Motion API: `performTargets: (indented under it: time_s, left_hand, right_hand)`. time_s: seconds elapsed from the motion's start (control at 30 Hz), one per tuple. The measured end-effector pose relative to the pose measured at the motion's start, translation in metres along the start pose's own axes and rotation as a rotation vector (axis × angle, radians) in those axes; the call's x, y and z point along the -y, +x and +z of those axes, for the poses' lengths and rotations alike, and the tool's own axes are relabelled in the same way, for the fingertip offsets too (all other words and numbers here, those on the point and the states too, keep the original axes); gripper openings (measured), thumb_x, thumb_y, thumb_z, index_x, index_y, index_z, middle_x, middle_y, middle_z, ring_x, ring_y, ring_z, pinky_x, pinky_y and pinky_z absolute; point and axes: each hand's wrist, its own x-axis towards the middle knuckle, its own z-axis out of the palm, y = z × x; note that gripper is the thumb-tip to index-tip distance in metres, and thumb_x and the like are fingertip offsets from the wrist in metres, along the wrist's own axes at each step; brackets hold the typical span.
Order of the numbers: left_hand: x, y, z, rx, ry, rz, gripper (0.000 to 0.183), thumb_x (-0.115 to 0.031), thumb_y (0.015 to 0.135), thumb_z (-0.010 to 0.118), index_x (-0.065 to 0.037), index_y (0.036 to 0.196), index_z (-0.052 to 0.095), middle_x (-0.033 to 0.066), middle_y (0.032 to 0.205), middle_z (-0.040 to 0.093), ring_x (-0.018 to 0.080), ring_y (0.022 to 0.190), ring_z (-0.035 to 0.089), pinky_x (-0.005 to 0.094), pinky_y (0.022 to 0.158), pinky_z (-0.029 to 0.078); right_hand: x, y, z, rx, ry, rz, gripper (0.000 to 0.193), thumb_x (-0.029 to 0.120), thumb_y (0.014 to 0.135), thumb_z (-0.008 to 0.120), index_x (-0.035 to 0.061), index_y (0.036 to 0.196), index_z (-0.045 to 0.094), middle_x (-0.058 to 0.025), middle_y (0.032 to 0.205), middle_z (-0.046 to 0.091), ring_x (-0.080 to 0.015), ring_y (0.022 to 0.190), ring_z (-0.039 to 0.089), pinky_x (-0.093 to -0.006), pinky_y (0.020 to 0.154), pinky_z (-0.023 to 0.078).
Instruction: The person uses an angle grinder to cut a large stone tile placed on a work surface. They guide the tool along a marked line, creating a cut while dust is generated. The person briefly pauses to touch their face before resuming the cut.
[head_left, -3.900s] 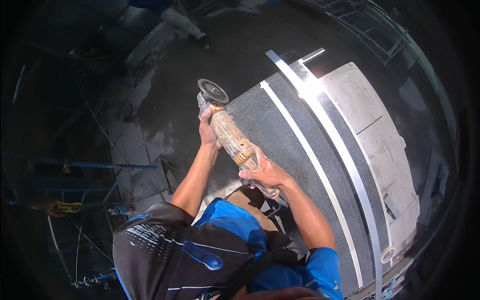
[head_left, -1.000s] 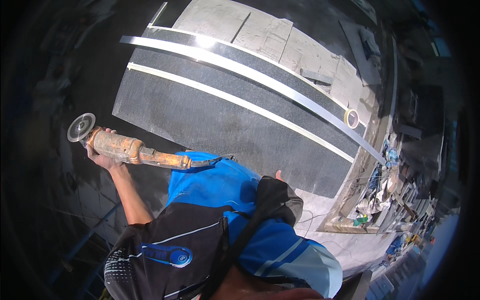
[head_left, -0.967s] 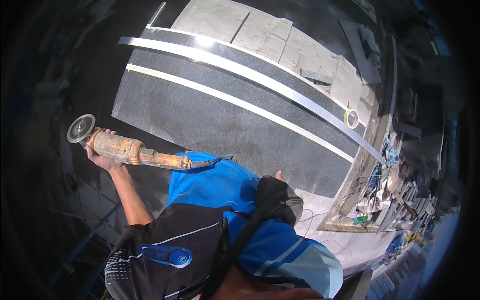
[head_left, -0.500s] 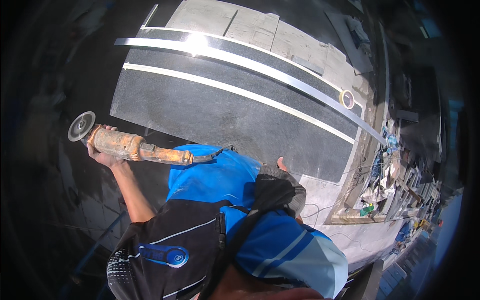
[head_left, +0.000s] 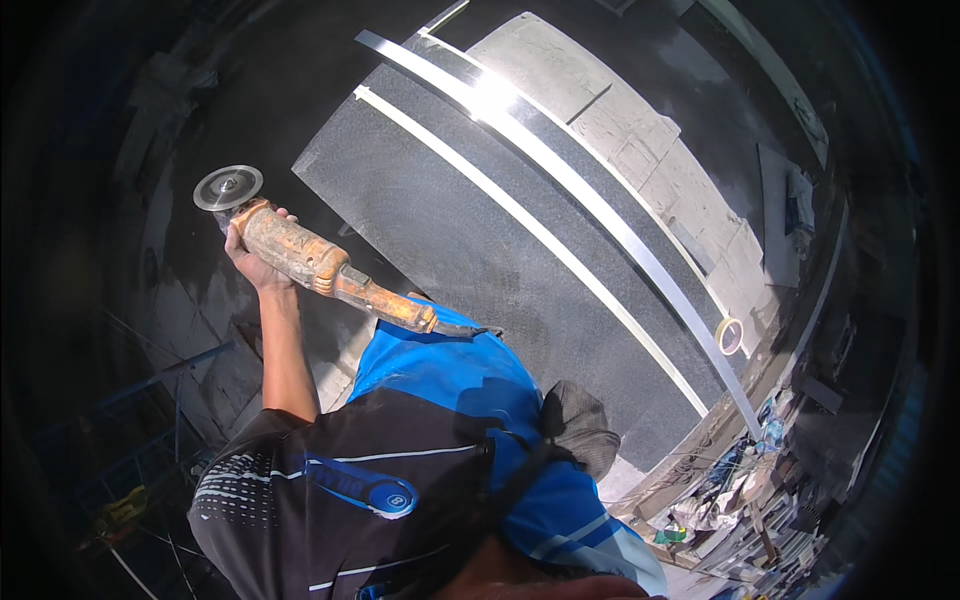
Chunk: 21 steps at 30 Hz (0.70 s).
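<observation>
One angle grinder [head_left: 293,252], left hand [head_left: 260,265] clasped round its body near the front. Disc [head_left: 228,188] sits just past the hand, rear handle [head_left: 385,302] points right over the blue shirt [head_left: 430,365]. Dark slab [head_left: 470,240] to the grinder's right. Right hand out of view, can't tell its state.

Most of the fingers of my left grip [head_left: 257,268] are hidden behind the grinder [head_left: 295,250], with only some tips peeking out on its far side. My right grip is out of sight. Past its dark end by my shirt [head_left: 360,430], I can't follow the cord [head_left: 465,330]. The shirt covers part of the slab's [head_left: 450,220] near edge, and the lower picture edge cuts the shirt off. Low on my left, a yellowish thing [head_left: 125,510] is too dim to name; many scraps in the heap [head_left: 745,505] are too small.
</observation>
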Motion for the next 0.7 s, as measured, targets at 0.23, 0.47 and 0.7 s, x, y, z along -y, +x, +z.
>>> performTargets:
  time_s: [0.23, 0.47, 0.7]
  left_hand:
    - [0.002, 0.011, 0.001, 0.111, -0.019, -0.035, 0.061, -0.052, 0.094, 0.051, 0.002, 0.122, 0.058, 0.0198, 0.099, 0.067, 0.0337, 0.088, 0.07, 0.0471, 0.079, 0.062]
    - [0.012, 0.018, 0.007, 0.171, -0.13, -0.097, 0.065, -0.052, 0.089, 0.056, 0.004, 0.121, 0.058, 0.0212, 0.098, 0.065, 0.0348, 0.088, 0.068, 0.0467, 0.079, 0.061]
    - [0.01, 0.012, -0.007, 0.137, -0.107, -0.038, 0.065, -0.055, 0.09, 0.056, 0.001, 0.124, 0.057, 0.0194, 0.101, 0.065, 0.0332, 0.089, 0.067, 0.0441, 0.08, 0.061]
  right_hand:
    - [0.016, 0.011, 0.004, 0.007, -0.016, -0.076, 0.096, 0.069, 0.096, 0.046, -0.0136, 0.143, 0.041, -0.0281, 0.142, 0.054, -0.0405, 0.129, 0.055, -0.0516, 0.113, 0.042]
    - [0.008, 0.018, 0.002, 0.013, 0.005, -0.143, 0.091, 0.065, 0.097, 0.047, -0.0135, 0.143, 0.041, -0.028, 0.142, 0.053, -0.0405, 0.129, 0.055, -0.0518, 0.114, 0.041]
    - [0.004, 0.003, -0.013, -0.02, 0.033, -0.129, 0.087, 0.06, 0.099, 0.048, -0.0134, 0.143, 0.04, -0.0278, 0.142, 0.053, -0.0405, 0.13, 0.054, -0.0519, 0.114, 0.041]
